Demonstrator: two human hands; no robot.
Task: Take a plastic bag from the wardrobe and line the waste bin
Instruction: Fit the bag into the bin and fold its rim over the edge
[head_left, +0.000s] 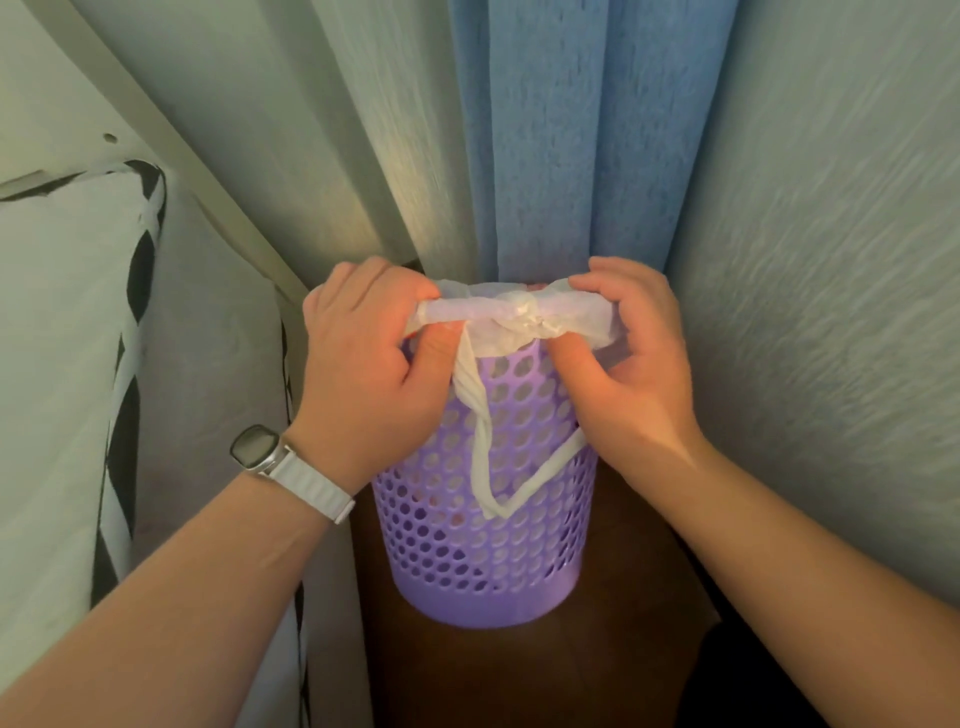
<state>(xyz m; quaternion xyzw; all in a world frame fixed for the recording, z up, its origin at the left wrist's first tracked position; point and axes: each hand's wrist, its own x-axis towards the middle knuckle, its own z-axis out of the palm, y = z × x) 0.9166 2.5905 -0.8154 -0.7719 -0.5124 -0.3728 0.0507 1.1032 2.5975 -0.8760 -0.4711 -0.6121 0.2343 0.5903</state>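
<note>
**Bag on the bin**

My left hand (371, 364) and right hand (631, 364) both pinch the thin white plastic bag (511, 317), pulled over the rim of the round purple bin with holes (483, 545). The bin stands on the brown floor (597, 649) by the blue curtain (571, 130).

The waste bin (483, 545) is smooth lilac perforated plastic, the plastic bag (511, 317) thin, crinkled and translucent white, the curtains (597, 130) matt woven cloth, the floor (597, 670) glossy dark wood.

Bare forearms; a white-strapped smartwatch (260, 451) on the left wrist.
</note>
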